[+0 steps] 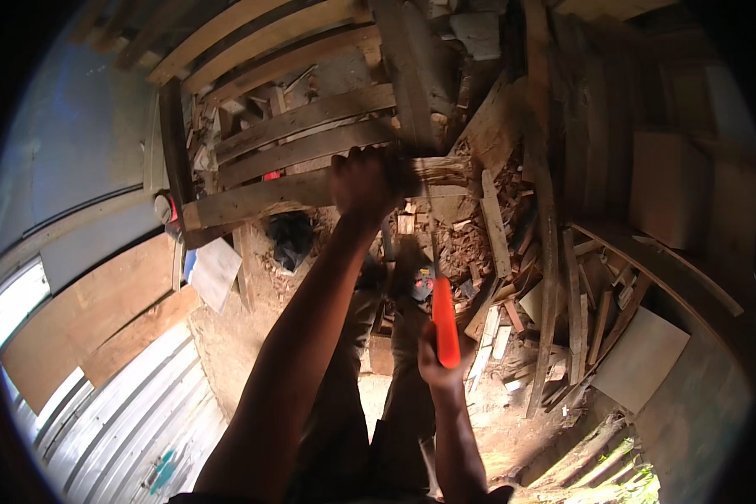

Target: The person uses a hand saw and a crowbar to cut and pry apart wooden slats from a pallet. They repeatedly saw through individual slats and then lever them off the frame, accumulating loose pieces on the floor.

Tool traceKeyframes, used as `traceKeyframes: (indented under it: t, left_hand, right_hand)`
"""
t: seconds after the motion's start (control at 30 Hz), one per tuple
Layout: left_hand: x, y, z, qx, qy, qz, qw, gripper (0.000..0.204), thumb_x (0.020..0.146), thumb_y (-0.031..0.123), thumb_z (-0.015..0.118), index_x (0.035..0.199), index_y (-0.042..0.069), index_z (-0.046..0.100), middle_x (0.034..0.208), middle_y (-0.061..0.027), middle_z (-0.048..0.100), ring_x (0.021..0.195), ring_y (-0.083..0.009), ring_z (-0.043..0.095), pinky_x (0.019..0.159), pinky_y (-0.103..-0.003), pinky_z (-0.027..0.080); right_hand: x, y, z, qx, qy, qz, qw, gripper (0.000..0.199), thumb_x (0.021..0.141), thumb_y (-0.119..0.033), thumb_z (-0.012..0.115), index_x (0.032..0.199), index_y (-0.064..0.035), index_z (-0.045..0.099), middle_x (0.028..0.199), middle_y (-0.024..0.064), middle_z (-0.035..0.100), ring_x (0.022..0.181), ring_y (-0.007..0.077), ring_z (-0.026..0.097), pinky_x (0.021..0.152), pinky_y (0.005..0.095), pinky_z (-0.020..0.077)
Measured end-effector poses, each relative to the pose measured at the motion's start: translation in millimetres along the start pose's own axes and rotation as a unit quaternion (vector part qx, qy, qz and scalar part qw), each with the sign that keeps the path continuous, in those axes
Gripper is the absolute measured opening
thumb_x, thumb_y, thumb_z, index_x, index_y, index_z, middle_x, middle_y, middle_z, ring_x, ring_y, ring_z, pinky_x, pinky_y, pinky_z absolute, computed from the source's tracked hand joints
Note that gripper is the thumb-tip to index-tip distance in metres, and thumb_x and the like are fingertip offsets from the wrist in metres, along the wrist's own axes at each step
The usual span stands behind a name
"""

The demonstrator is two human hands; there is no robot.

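Observation:
My right hand point(433, 361) is wrapped round the orange handle of a hand saw point(445, 319). Seen nearly edge-on, the thin blade runs up from the handle to a wooden plank point(269, 199), meeting it near its right end. My left hand point(365, 181) is closed over the top of that plank, just left of the blade. The plank is weathered, with a rough, splintered surface right of my hand. It lies along the near side of a slatted wooden frame point(311, 118). Shadow hides the exact contact between blade and wood.
Wood scraps and chips point(470, 248) litter the ground under the plank. Long boards point(546, 252) and a pale panel point(643, 357) lean at the right. A black plastic bag point(291, 239) sits below the frame. Corrugated metal sheeting point(126, 420) stands at the lower left.

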State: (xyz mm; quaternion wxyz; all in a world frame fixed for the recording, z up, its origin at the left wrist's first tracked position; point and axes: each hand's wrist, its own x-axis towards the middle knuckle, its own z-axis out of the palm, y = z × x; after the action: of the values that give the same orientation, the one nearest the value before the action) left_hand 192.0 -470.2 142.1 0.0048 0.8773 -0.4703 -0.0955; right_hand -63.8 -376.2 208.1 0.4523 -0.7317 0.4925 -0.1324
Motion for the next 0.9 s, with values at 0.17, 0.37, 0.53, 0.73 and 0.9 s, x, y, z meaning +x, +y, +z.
traceKeyframes:
  t: [0.17,0.37,0.53,0.73,0.9]
  left_hand:
    - [-14.2,-13.1,21.5,-0.076,0.166,0.012,0.983,0.035,0.096,0.027,0.049,0.079,0.004,0.068,0.080,-0.0153,0.070,0.081,-0.0305,0.066,0.082,-0.046,0.045]
    - [-7.9,-8.9,9.3,-0.015,0.028,-0.006,0.999,0.028,0.093,0.024,0.049,0.082,0.008,0.069,0.087,-0.0121,0.072,0.089,-0.0261,0.067,0.079,-0.047,0.045]
    - [-0.1,-8.7,11.6,-0.019,0.044,0.028,0.998,0.022,0.091,0.022,0.052,0.089,0.007,0.067,0.084,-0.0122,0.070,0.087,-0.0273,0.067,0.079,-0.048,0.045]
    - [15.5,1.3,26.1,-0.003,0.101,0.027,0.994,0.018,0.093,0.022,0.052,0.099,0.012,0.065,0.085,-0.0114,0.070,0.088,-0.0302,0.069,0.078,-0.050,0.051]
    - [22.2,-28.0,46.3,-0.137,0.007,0.036,0.990,0.021,0.095,0.026,0.052,0.101,0.012,0.066,0.085,-0.0126,0.069,0.087,-0.0323,0.068,0.080,-0.046,0.055]
  right_hand:
    - [-93.9,-4.2,-21.9,0.044,0.077,0.025,0.996,0.043,0.088,-0.047,0.060,0.071,-0.0078,0.062,0.055,0.0031,0.055,0.047,0.0179,0.059,0.046,0.0291,0.0460]
    - [-42.6,18.9,-12.9,0.023,0.107,-0.086,0.990,0.015,0.082,-0.020,0.064,0.076,-0.0064,0.061,0.057,0.0081,0.054,0.044,0.0250,0.055,0.043,0.0331,0.0429]
    - [-24.5,17.6,-9.8,0.061,0.082,-0.037,0.994,0.006,0.077,-0.008,0.064,0.077,-0.0040,0.060,0.056,0.0098,0.053,0.044,0.0278,0.055,0.043,0.0343,0.0422]
    - [-18.5,19.8,-14.4,0.096,0.083,0.008,0.992,0.010,0.075,-0.012,0.067,0.071,-0.0058,0.060,0.054,0.0083,0.054,0.044,0.0260,0.057,0.044,0.0340,0.0431]
    - [-2.1,14.4,-21.3,0.047,0.095,-0.070,0.992,0.008,0.076,-0.011,0.065,0.072,-0.0049,0.061,0.056,0.0069,0.056,0.047,0.0238,0.059,0.047,0.0323,0.0452]
